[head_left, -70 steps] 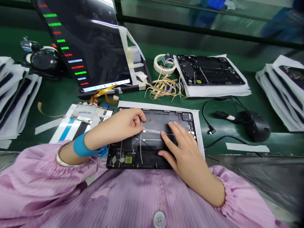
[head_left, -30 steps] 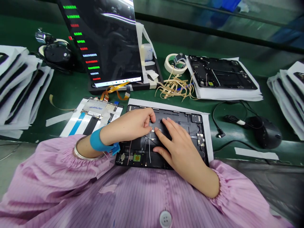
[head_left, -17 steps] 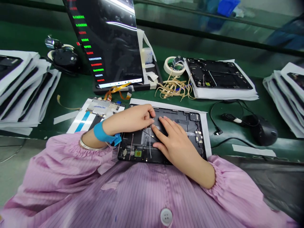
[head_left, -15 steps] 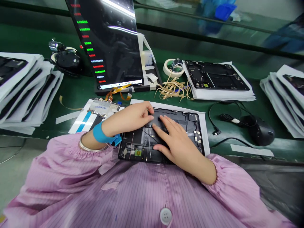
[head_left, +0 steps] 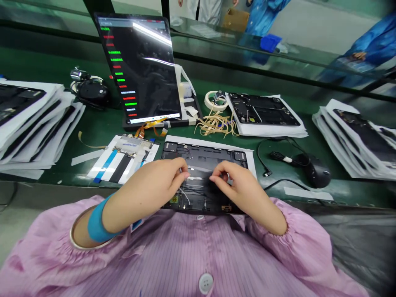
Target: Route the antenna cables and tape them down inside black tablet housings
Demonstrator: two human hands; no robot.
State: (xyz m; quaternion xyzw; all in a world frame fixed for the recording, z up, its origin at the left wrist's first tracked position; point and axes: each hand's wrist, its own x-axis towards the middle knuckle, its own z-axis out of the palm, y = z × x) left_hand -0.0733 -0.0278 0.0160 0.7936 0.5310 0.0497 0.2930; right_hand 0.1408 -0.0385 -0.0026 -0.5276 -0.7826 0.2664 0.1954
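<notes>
An opened black tablet housing (head_left: 207,154) lies on white paper at the bench edge in front of me. Over its middle, a thin glossy strip that looks like clear film (head_left: 198,173) spans the space between my hands. My left hand (head_left: 175,177) pinches at the strip's left side, thumb against fingers. On the other side my right hand (head_left: 230,179) is pinched in the same way, its fingertips partly hidden. A loose white wire (head_left: 185,196) runs in the housing below my left fingers.
Left of the housing lies a circuit board (head_left: 133,146) on white paper, cabled to an upright lit screen (head_left: 148,74). Behind are a tape roll (head_left: 215,101), tan strips (head_left: 216,123) and another housing (head_left: 262,109). A mouse (head_left: 317,171) sits right; paper-layered stacks flank both sides.
My right hand has gone from spread flat on the housing to a pinch. My left hand has moved down and left. The glossy strip now shows between them, and the view has shifted.
</notes>
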